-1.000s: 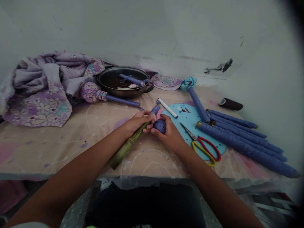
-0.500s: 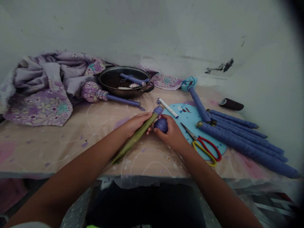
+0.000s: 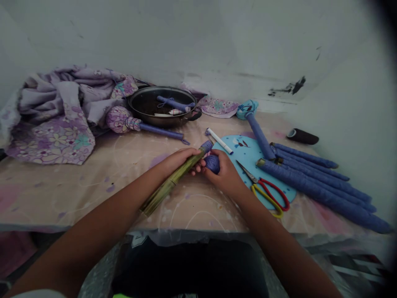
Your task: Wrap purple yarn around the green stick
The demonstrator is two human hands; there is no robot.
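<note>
My left hand (image 3: 181,159) is closed round a green stick bundle (image 3: 167,186) that slants over the table, its far tip wound with purple yarn (image 3: 206,145). Right beside it, my right hand (image 3: 225,174) grips a small ball of purple yarn (image 3: 212,163). The two hands touch at the fingertips near the wrapped tip. The stick's lower end rests near the table's front edge.
Red and yellow scissors (image 3: 268,194) lie on a light blue foam sheet (image 3: 248,155) right of my right hand. Several blue-wrapped sticks (image 3: 313,182) lie at the right. A white marker (image 3: 219,140), a dark pan (image 3: 161,105), floral cloth (image 3: 56,111) and a dark spool (image 3: 302,135) sit farther back.
The green stick has slid forward and its wrapped tip has risen a little to the right. My right hand with the yarn ball has shifted slightly right along with it.
</note>
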